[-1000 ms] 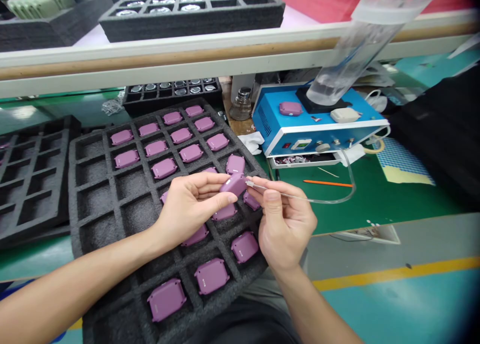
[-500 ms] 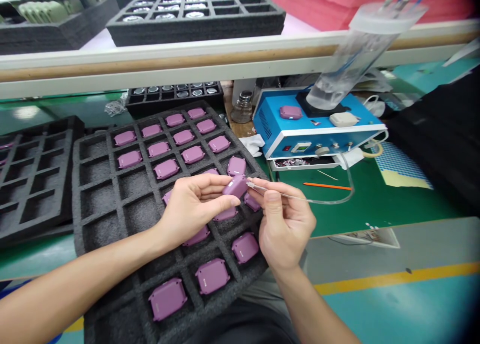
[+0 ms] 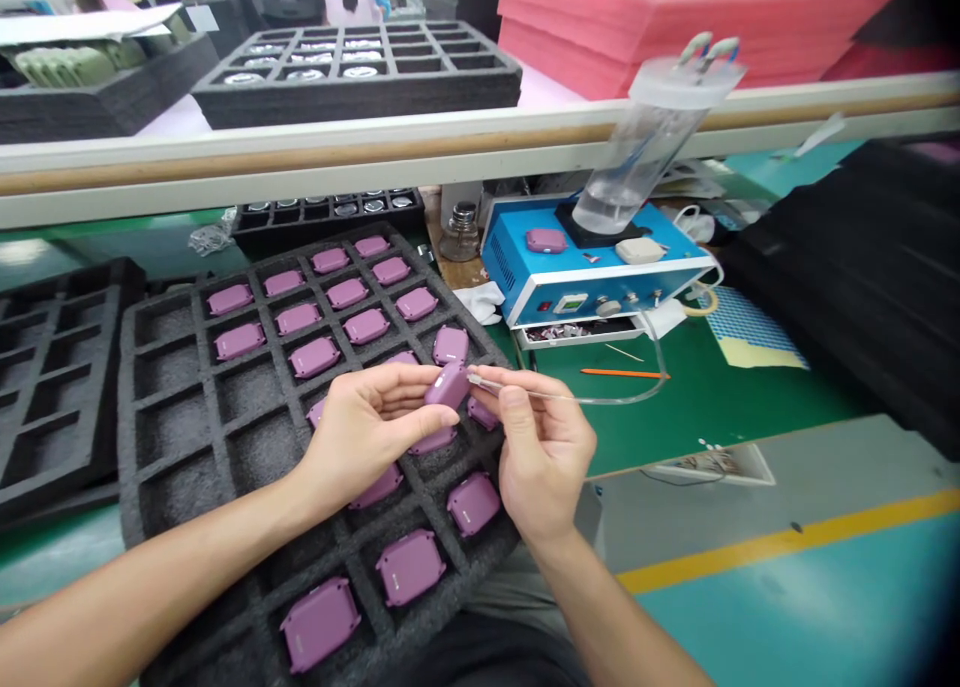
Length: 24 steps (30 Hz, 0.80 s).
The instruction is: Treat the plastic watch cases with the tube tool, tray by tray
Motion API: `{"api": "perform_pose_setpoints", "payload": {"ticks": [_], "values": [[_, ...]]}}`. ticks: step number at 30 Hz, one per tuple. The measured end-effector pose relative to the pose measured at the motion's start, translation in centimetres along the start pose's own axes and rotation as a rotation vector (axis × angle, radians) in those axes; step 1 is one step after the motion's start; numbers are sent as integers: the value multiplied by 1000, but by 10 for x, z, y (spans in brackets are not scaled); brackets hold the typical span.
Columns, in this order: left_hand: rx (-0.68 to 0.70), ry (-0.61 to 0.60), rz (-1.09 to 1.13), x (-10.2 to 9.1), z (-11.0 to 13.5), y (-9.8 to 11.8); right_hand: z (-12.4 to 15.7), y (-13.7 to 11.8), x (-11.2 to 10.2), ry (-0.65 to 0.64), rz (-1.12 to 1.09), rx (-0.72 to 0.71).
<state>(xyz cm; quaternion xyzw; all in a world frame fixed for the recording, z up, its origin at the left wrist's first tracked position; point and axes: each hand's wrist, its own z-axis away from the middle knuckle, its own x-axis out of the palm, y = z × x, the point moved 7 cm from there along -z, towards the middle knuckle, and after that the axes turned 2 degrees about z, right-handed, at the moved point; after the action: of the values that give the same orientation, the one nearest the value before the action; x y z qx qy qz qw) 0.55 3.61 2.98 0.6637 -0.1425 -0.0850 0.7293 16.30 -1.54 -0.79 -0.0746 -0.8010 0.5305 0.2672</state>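
Observation:
My left hand is closed on a purple watch case, held tilted on its side above the foam tray. In my right hand, pinched between thumb and fingers, is a thin clear tube whose tip meets the right edge of the case. From there the tube loops back to the front of a blue machine. Below both hands lies the dark grey foam tray, with several more purple watch cases in its compartments. My left hand hides part of the tray.
A clear cylinder of liquid stands on the blue machine, beside a purple case and a beige case. An orange stick lies on the green mat. A glass bottle stands behind. A shelf crosses above.
The whole view has shifted, so the scene sits further left and slightly lower. Both hands keep their hold, with the tube tip still at the watch case.

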Motion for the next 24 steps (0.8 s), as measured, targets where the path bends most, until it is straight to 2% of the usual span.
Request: {"api": "perform_pose_setpoints", "payload": {"ticks": [24], "values": [[-23,10,17,0,0,2,0,2,0,-8,-16,7]]}}
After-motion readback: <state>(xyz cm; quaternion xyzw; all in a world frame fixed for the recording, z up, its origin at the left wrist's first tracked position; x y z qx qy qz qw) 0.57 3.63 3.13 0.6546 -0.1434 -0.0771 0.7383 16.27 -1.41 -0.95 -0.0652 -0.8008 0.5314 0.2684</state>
